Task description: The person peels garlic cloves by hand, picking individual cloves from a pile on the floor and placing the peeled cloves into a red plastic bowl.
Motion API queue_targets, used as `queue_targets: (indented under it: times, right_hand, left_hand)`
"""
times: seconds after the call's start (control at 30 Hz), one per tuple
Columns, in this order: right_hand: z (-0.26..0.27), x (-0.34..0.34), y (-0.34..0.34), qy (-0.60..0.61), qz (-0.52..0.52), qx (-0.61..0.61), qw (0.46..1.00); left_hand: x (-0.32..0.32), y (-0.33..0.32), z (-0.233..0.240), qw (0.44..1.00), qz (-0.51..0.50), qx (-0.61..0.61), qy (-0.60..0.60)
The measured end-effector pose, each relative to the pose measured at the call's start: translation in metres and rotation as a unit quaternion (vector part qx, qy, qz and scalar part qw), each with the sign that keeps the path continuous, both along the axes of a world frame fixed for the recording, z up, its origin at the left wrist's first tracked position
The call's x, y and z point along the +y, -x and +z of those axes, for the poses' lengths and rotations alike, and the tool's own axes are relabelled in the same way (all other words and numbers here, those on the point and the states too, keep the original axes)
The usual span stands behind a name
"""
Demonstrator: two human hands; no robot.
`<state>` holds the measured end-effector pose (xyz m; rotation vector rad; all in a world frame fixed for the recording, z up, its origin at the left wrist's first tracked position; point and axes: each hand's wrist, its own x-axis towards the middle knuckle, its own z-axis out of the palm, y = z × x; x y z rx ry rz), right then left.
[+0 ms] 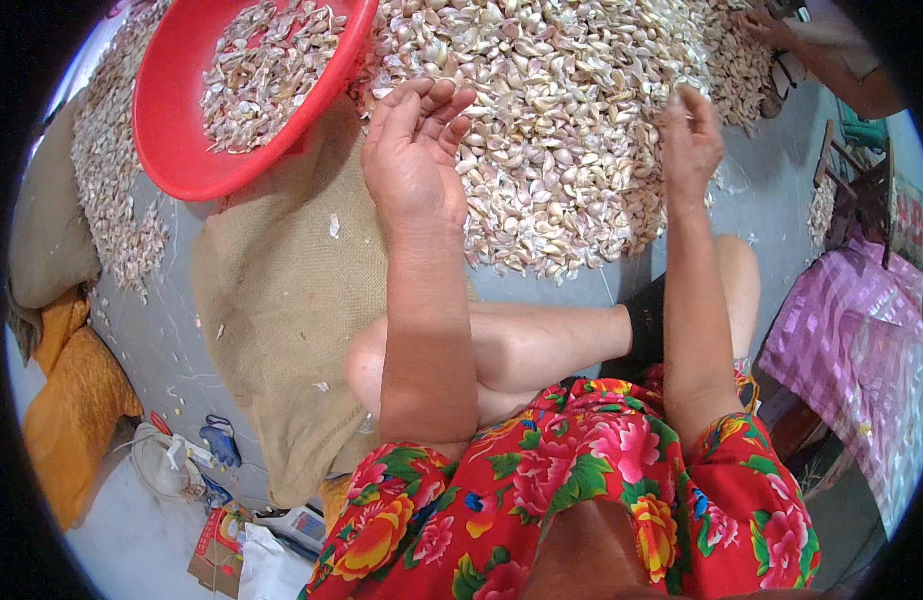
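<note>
A broad heap of loose garlic cloves (559, 142) lies on the floor before my crossed legs. My left hand (420, 154) is over the heap's left side, palm turned up and fingers loosely curled; no clove shows in the palm. On the heap's right side is my right hand (690, 146), its fingers bent towards the thumb. The fingertips there are blurred, so whether a clove is between them cannot be told. To the left, a tilted red plastic basin (180, 150) holds garlic cloves and papery skins (274, 82).
A burlap sack (296, 300) spreads beside my knee. Another garlic pile (120, 187) lies far left, near an orange cloth (82, 405). At upper right is another person's arm (836, 67). A wooden stool (855, 172) and purple striped fabric (829, 315) are on the right.
</note>
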<state>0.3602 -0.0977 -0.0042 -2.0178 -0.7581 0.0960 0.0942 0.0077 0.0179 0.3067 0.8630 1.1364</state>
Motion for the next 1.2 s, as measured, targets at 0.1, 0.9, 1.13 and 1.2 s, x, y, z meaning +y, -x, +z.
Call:
queue_targets:
  times: [0.1, 0.9, 1.13, 1.2]
  right_hand:
    - [-0.023, 0.003, -0.079, -0.028, -0.004, -0.1, 0.995]
    - [-0.015, 0.014, 0.075, 0.183, 0.35, -0.279, 0.875]
    - [-0.008, -0.055, 0.088, 0.256, 0.343, -0.257, 0.867]
    - [-0.017, -0.059, 0.086, 0.244, 0.329, -0.264, 0.873]
  left_hand:
    - [0.001, -0.005, 0.005, 1.0, -0.002, -0.006, 0.003]
    - [0.002, -0.004, -0.004, 1.0, 0.001, 0.009, 0.004]
    - [0.0, 0.001, -0.006, 1.0, 0.002, -0.008, -0.007]
    - [0.0, -0.003, -0.004, 1.0, 0.001, 0.005, 0.004]
